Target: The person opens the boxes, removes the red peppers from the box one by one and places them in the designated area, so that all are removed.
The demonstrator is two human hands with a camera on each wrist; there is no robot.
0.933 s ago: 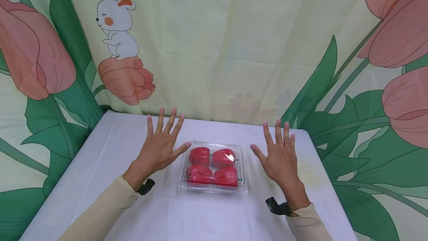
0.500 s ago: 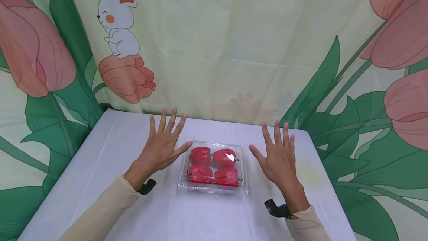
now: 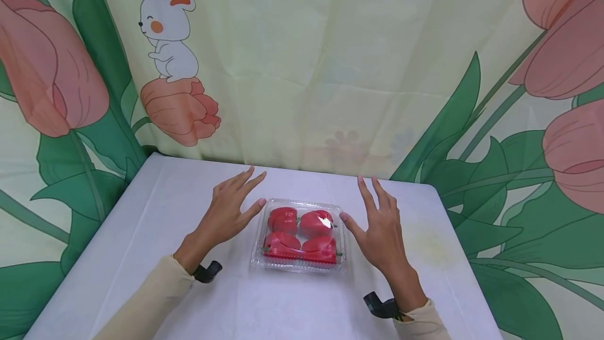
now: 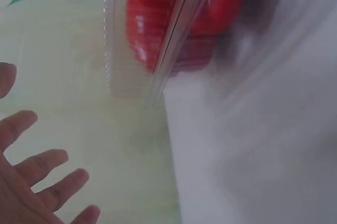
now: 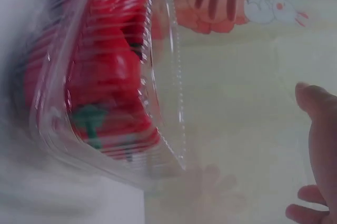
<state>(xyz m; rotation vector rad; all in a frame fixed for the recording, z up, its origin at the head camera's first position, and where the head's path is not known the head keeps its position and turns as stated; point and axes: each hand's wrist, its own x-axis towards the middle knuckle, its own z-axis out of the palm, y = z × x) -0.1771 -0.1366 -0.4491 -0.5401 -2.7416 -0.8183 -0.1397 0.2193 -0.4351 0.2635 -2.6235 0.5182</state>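
A clear plastic clamshell box [image 3: 302,267] sits closed at the middle of the table, with several red bell peppers [image 3: 283,220] inside; a green stem shows on one in the right wrist view. My left hand [image 3: 222,215] is held just left of the box, fingers spread and slightly bent, its thumb pointing toward the box's back left corner. To the right, my right hand [image 3: 380,232] is tilted inward with its thumb near the box's right edge. Neither hand holds anything. The wrist views show the ribbed side of the box, somewhat blurred.
A white cloth covers the table [image 3: 198,308]. Behind it hangs a curtain [image 3: 330,67] printed with tulips and a rabbit. A black wrist camera [image 3: 207,272] is on the left wrist, and another black camera [image 3: 381,306] is on the right.
Both hands have turned inward and their fingers have bent a little. The right hand has moved left, closer to the box. The box has stayed in place.
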